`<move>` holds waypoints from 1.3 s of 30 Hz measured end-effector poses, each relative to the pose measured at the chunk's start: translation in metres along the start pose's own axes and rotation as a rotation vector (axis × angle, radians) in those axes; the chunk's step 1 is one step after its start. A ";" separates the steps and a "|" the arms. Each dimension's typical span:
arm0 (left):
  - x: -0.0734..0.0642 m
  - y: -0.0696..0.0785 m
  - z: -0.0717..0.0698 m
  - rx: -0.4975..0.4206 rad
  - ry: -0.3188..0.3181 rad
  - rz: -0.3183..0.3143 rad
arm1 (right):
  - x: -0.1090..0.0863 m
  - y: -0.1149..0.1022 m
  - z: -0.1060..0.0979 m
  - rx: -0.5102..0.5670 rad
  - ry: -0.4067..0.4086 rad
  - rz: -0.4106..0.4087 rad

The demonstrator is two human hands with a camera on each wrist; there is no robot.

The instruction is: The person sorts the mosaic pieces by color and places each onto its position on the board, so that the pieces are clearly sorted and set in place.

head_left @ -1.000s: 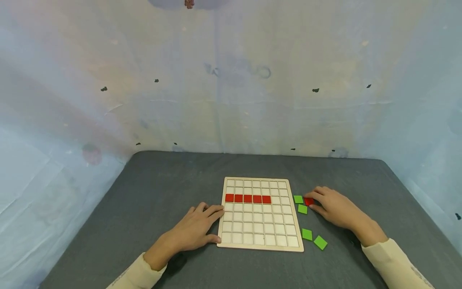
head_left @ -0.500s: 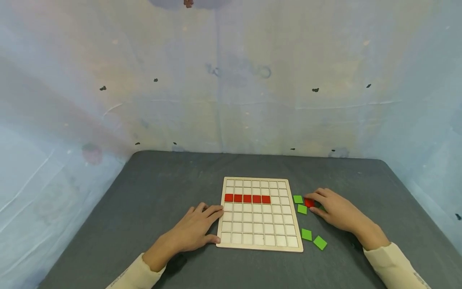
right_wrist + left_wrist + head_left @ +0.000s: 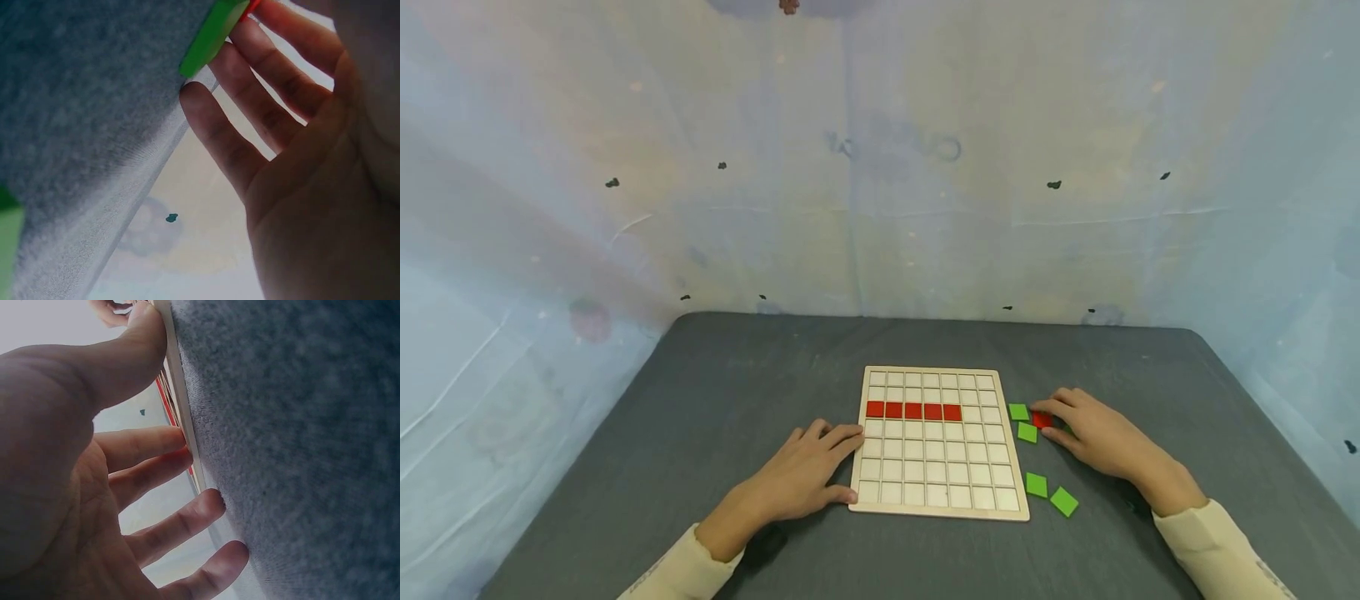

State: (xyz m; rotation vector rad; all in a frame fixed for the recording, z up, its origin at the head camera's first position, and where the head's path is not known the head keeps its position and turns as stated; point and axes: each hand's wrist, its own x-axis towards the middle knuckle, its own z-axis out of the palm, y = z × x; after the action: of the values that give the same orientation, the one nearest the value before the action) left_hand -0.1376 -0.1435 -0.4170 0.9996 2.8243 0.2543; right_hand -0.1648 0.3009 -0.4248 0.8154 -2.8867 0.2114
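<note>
A wooden grid board (image 3: 940, 516) lies on the dark table, with a row of several red tiles (image 3: 913, 411) in its third row from the far edge. Along its left edge rests my left hand (image 3: 805, 471), fingers spread loosely, thumb and fingertips touching the rim. To the right of the board, my right hand (image 3: 1097, 433) pinches a loose red square tile (image 3: 1042, 419) between thumb and forefinger, low at the tabletop. Partly hidden beneath that hand is a green tile (image 3: 212, 37), close to the fingertips in the right wrist view.
Two green tiles (image 3: 1027, 432) sit between the board and the red tile. Nearer the front, one green tile (image 3: 1037, 485) lies by the board's right edge, with another green tile (image 3: 1064, 502) turned beside it. A patterned cloth wall (image 3: 925, 208) rises behind the table (image 3: 760, 350).
The right hand has shifted very slightly, and a bit of the green tile beneath it now shows beside the thumb. The left hand and board have stayed put.
</note>
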 end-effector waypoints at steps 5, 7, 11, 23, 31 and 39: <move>0.000 0.001 -0.001 -0.003 -0.006 -0.004 | 0.000 0.000 0.000 0.022 -0.013 0.013; 0.000 0.001 -0.002 -0.007 -0.006 -0.004 | 0.000 0.000 -0.001 0.030 -0.018 0.017; 0.000 0.001 -0.002 -0.016 -0.005 -0.005 | -0.001 0.000 0.000 0.035 -0.016 0.018; 0.001 0.000 -0.001 -0.025 -0.009 -0.007 | -0.002 0.000 0.000 0.028 0.012 -0.011; 0.000 0.000 0.000 -0.017 -0.005 -0.011 | -0.002 0.000 -0.001 0.025 0.025 -0.028; 0.001 0.000 0.001 -0.005 0.009 -0.003 | 0.000 0.000 0.000 0.028 0.061 -0.046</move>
State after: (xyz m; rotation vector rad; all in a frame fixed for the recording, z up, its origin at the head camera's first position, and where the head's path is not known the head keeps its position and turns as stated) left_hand -0.1378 -0.1429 -0.4177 0.9954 2.8317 0.2660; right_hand -0.1642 0.3008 -0.4247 0.8636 -2.8111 0.2677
